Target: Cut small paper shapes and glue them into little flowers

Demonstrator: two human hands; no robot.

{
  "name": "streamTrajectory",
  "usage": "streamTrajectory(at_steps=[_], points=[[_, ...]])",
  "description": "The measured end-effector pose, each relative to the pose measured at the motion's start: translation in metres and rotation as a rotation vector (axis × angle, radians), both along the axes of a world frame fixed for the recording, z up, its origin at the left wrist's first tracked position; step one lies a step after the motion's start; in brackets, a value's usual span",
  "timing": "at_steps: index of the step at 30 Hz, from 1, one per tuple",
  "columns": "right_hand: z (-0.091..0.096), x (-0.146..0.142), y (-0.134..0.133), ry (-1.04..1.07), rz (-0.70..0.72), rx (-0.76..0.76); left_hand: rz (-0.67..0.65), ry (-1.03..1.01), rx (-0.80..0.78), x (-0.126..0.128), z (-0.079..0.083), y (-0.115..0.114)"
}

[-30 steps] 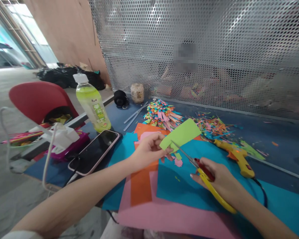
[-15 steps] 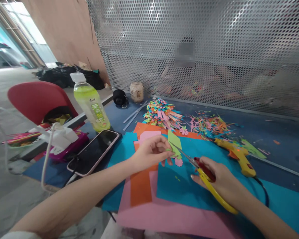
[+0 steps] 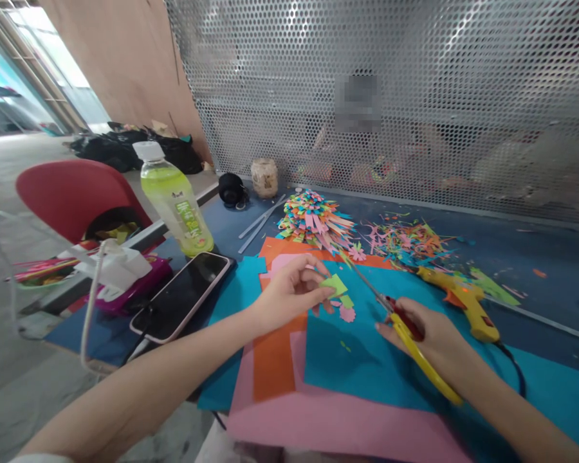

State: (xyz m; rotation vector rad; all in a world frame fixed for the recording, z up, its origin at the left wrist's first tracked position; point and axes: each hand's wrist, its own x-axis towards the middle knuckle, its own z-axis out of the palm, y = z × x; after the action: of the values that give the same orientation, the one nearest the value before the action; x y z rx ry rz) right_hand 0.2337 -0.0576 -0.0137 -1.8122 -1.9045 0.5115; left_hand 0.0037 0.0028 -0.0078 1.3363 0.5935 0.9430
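Note:
My left hand (image 3: 299,289) pinches a small piece of light green paper (image 3: 336,285) between thumb and fingers. My right hand (image 3: 427,331) is closed round the yellow and red handles of a pair of scissors (image 3: 405,341). The blades look closed and point up and left, just right of the green piece. A thin green sliver (image 3: 345,258) is at their tips. Below the left fingertips is a small pink scalloped paper cutout (image 3: 347,313), over a blue paper sheet (image 3: 347,366). Tiny green scraps (image 3: 345,346) lie on that sheet.
Behind the sheets are a multicoloured fringed paper cone (image 3: 313,218), a pink paper flower (image 3: 357,251) and a heap of paper shreds (image 3: 408,241). A yellow glue gun (image 3: 463,299) lies right. A phone (image 3: 183,296) and drink bottle (image 3: 176,202) are left; a perforated metal panel (image 3: 280,83) stands behind.
The green paper in my left hand has become smaller, its tall upper part cut away as a sliver by the scissors' tips. My right hand has shifted slightly right.

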Motion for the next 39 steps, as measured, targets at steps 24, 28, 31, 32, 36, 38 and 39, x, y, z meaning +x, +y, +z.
streamTrajectory(at_steps=[24,28,31,32,36,38,39], points=[[-0.004,0.01,0.009,-0.376,-0.206,-0.042,0.175,0.216,0.069,0.002,-0.003,0.004],[-0.007,0.006,0.006,-0.366,-0.141,-0.015,0.248,0.118,0.025,0.0,-0.005,0.006],[-0.007,0.001,0.005,-0.363,-0.093,0.021,0.226,0.052,-0.098,0.0,-0.007,0.011],[-0.006,-0.001,0.005,-0.362,-0.073,0.044,0.212,0.042,-0.136,0.0,-0.008,0.013],[-0.006,-0.004,0.006,-0.376,-0.002,0.124,0.175,0.067,-0.182,0.001,-0.011,0.02],[-0.007,-0.004,0.007,-0.368,0.016,0.14,0.18,0.088,-0.155,0.001,-0.013,0.023],[-0.008,-0.004,0.007,-0.361,0.024,0.146,0.192,0.098,-0.137,0.001,-0.013,0.024]])
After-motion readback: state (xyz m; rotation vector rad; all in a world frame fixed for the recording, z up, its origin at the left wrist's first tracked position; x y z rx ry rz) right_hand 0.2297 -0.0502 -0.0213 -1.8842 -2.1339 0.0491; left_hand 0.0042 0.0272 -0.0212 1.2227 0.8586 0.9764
